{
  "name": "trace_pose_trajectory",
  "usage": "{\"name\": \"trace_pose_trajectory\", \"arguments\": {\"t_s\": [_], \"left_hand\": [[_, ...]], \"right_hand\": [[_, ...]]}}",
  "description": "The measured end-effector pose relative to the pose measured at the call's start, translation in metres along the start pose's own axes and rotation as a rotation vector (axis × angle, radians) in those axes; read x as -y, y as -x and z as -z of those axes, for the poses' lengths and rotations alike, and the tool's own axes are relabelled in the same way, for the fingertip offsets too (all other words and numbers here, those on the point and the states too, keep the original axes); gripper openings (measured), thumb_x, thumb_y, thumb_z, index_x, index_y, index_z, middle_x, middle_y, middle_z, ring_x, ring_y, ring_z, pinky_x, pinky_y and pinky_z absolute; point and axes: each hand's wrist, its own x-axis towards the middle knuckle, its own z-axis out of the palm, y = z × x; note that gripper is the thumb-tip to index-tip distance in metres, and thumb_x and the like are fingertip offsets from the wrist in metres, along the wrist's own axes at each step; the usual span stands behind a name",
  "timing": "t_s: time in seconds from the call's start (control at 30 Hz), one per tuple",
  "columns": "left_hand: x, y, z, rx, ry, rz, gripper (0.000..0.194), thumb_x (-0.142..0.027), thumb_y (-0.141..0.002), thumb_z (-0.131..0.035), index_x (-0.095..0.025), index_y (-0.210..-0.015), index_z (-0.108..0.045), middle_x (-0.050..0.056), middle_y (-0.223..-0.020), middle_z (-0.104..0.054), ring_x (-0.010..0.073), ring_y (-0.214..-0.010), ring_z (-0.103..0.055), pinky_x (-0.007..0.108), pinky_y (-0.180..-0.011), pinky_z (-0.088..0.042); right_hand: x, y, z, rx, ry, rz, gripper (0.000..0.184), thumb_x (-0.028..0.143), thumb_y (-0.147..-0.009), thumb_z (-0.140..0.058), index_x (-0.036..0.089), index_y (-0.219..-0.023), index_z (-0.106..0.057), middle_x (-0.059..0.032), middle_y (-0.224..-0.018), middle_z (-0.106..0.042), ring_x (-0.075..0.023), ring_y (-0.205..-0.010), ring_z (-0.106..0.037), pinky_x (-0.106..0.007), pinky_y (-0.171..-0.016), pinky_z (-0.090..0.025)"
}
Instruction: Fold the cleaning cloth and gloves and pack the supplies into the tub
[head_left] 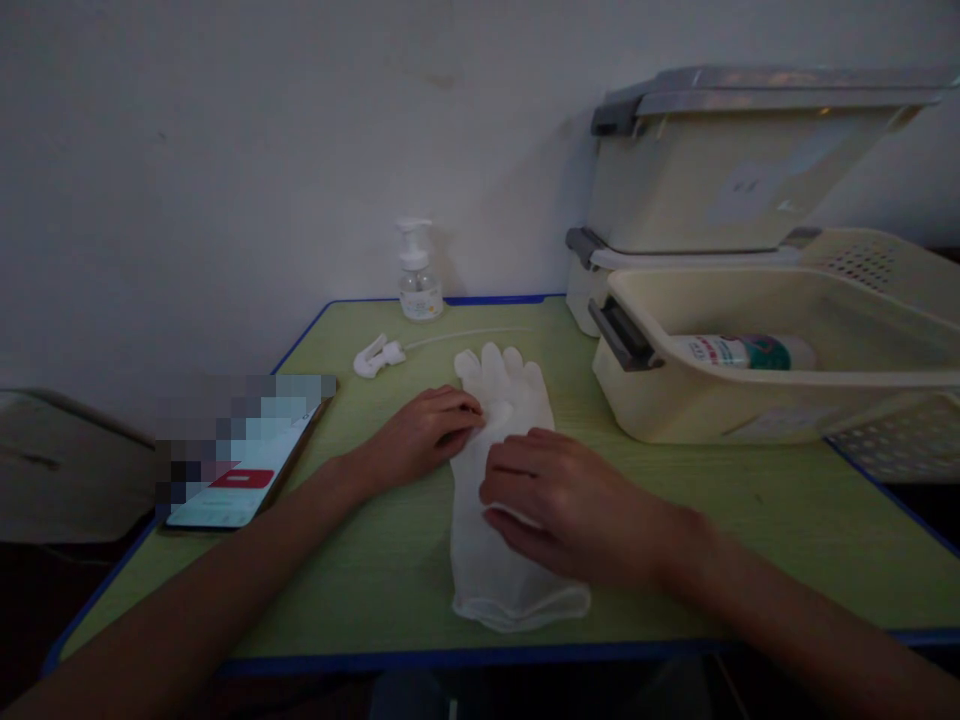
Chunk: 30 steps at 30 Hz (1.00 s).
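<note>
A white rubber glove (501,400) lies flat on the green table (375,560), its fingers pointing away from me and its cuff near the front edge. My left hand (424,432) rests on the glove's left edge with the fingers curled, pinching the material. My right hand (559,500) lies across the glove's middle, its fingers bent and pressing down on it.
A phone (247,465) lies at the left edge. A pump bottle (418,275) stands by the wall, with a loose spray head and tube (382,353) in front of it. A cream basket (750,400) holding a bottle (742,352) sits at right, with a lidded box (735,170) behind it.
</note>
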Motion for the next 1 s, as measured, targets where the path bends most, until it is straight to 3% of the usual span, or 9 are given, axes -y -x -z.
{"name": "trace_pose_trajectory", "arguments": {"t_s": [0.13, 0.23, 0.4, 0.77, 1.0], "left_hand": [[-0.001, 0.0, 0.0, 0.017, 0.011, 0.033, 0.021, -0.014, -0.087, -0.045, -0.014, -0.093, -0.065, 0.008, -0.099, -0.064, 0.0172, -0.09, -0.058, 0.033, -0.082, -0.046], [-0.001, 0.0, 0.0, 0.019, 0.022, 0.035, 0.021, -0.014, -0.087, -0.046, -0.014, -0.093, -0.066, 0.008, -0.098, -0.064, 0.0169, -0.09, -0.057, 0.032, -0.083, -0.045], [0.0, 0.0, 0.0, 0.026, 0.028, 0.032, 0.02, -0.013, -0.086, -0.047, -0.014, -0.093, -0.066, 0.008, -0.097, -0.064, 0.0167, -0.09, -0.057, 0.031, -0.083, -0.045], [0.0, 0.0, -0.001, 0.019, 0.007, 0.02, 0.021, -0.013, -0.087, -0.045, -0.013, -0.093, -0.066, 0.008, -0.096, -0.064, 0.0167, -0.088, -0.057, 0.031, -0.082, -0.046], [0.0, 0.0, -0.001, 0.038, 0.012, 0.041, 0.022, -0.014, -0.088, -0.045, -0.014, -0.094, -0.065, 0.007, -0.097, -0.063, 0.0162, -0.09, -0.057, 0.03, -0.084, -0.045]], "right_hand": [[0.036, 0.013, 0.003, 0.12, 0.025, -0.013, 0.018, 0.035, -0.078, -0.061, 0.018, -0.073, -0.057, 0.0009, -0.07, -0.059, -0.0155, -0.063, -0.052, -0.03, -0.063, -0.038], [0.049, 0.024, -0.006, 0.119, 0.078, -0.053, 0.017, 0.033, -0.075, -0.063, 0.019, -0.073, -0.056, 0.0007, -0.07, -0.06, -0.0164, -0.064, -0.052, -0.031, -0.062, -0.039], [0.052, 0.031, -0.021, 0.05, 0.158, -0.105, 0.008, 0.021, -0.073, -0.063, 0.019, -0.073, -0.055, 0.0006, -0.069, -0.059, -0.0172, -0.063, -0.052, -0.032, -0.058, -0.038], [0.072, 0.017, -0.038, -0.113, 0.267, -0.271, 0.009, 0.018, -0.066, -0.064, 0.018, -0.067, -0.055, -0.002, -0.066, -0.059, -0.0194, -0.062, -0.052, -0.034, -0.057, -0.038], [0.075, 0.021, -0.041, -0.11, 0.237, -0.349, 0.013, 0.008, -0.063, -0.052, 0.018, -0.071, -0.054, -0.0048, -0.07, -0.061, -0.0203, -0.064, -0.053, -0.035, -0.062, -0.038]]}}
